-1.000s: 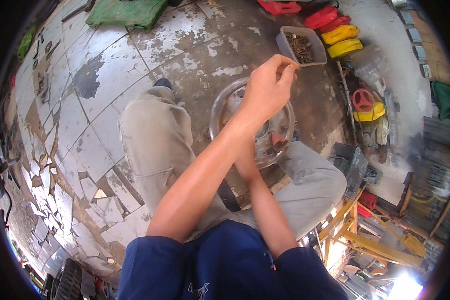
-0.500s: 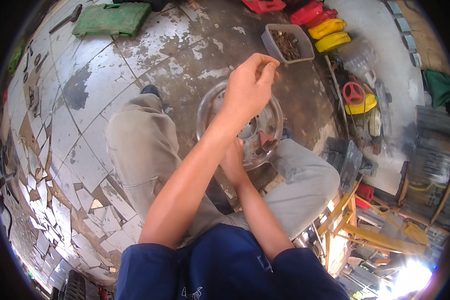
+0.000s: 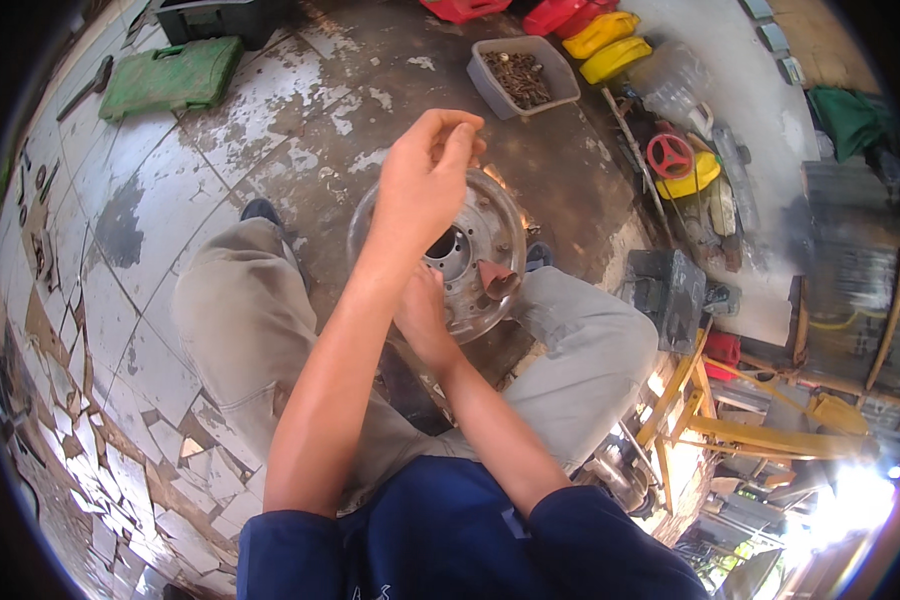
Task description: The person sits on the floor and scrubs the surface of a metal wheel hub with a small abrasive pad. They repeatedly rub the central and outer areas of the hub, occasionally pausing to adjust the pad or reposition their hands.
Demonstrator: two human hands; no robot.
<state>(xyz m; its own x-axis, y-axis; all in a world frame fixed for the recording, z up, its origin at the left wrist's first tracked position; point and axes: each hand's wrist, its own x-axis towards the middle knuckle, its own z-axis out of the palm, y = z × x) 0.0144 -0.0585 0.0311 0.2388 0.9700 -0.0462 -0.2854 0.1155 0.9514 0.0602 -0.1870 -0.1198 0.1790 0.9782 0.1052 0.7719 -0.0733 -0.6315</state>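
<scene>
The view has swung, but the metal wheel (image 3: 478, 238) stays beneath the curled left hand (image 3: 425, 175), right hand (image 3: 422, 310) at the wheel's near side; I cannot tell whether either grips anything

A round, grey metal wheel rim (image 3: 480, 235), worn and stained brown, lies face up, its far edge just nearer the body than the left hand's fingers (image 3: 458, 148). Its dark hub opening sits just beside the right hand's fingers (image 3: 428, 279). A reddish-brown, curled, sheet-like piece (image 3: 497, 281) rests on its face, right of those fingers, apart from them.
</scene>
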